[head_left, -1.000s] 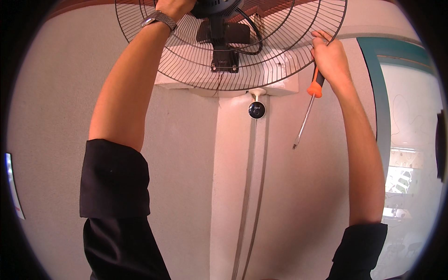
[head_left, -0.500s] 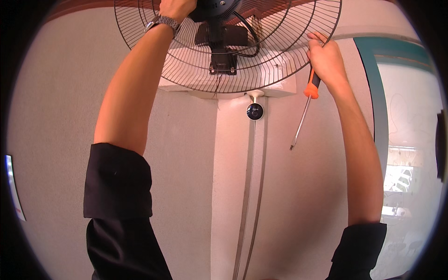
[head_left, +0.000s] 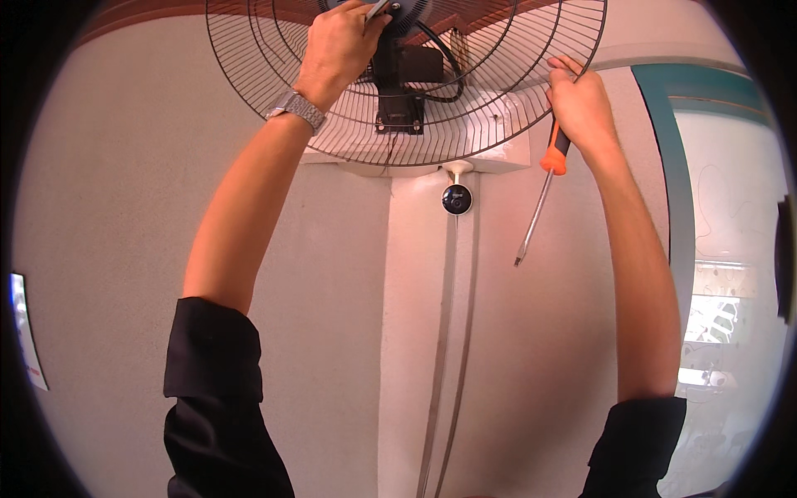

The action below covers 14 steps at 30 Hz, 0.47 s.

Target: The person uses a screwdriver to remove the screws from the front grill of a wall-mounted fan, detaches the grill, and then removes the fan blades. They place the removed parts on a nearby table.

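Observation:
A wall fan with a black wire guard [head_left: 465, 153] fills the top of the view, its front cut off by the upper edge. At the fan's black motor hub [head_left: 407, 29], my left hand [head_left: 342, 46] is closed around a small silver metal piece [head_left: 378, 10], whose kind I cannot make out. My right hand [head_left: 581, 104] is closed on a screwdriver [head_left: 554, 158] with an orange and black handle. Its flat tip hangs down to the left. The fingers of that hand also meet the guard's right rim.
Below the fan, a small round black-and-white camera [head_left: 457, 200] is fixed under a white ledge [head_left: 506, 153]. A cable strip [head_left: 444, 332] runs down the wall. To the right stands a teal frame [head_left: 677, 166] around a glass pane [head_left: 722, 224]. A bright panel [head_left: 29, 332] shows far left.
My left hand has come down and slightly right across the hub, bringing the silver piece into view. My right hand and the screwdriver stay almost in place.

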Available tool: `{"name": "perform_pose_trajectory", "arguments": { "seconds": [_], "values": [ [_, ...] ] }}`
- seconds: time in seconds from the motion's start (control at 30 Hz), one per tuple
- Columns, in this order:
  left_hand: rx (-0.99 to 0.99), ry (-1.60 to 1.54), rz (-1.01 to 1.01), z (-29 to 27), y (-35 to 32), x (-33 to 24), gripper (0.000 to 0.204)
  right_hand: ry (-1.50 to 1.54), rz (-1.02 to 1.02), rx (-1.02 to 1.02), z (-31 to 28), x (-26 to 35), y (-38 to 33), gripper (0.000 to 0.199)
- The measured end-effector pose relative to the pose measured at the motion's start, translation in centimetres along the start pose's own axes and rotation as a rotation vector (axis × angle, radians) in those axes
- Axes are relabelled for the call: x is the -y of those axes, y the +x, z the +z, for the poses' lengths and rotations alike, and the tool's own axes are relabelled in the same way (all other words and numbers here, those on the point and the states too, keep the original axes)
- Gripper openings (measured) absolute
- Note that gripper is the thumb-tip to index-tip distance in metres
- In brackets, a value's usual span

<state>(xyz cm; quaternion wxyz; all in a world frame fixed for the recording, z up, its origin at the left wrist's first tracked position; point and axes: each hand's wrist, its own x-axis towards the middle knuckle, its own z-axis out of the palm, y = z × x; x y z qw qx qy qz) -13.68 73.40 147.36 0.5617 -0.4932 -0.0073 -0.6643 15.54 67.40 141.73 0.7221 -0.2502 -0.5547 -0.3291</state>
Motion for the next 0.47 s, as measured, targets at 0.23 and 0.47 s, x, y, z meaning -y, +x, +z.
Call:
{"name": "perform_pose_trajectory", "arguments": {
  "seconds": [0.23,0.47],
  "values": [
    [-0.104,0.074,0.103,1.0,0.5,-0.2,0.015,-0.018,-0.010,0.006,0.3,-0.4,0.3,0.049],
    [0.188,0.310,0.091,0.4,1.9,-0.3,0.036,-0.016,0.097,0.075,-0.3,0.7,-0.1,0.049]
  ]
}}
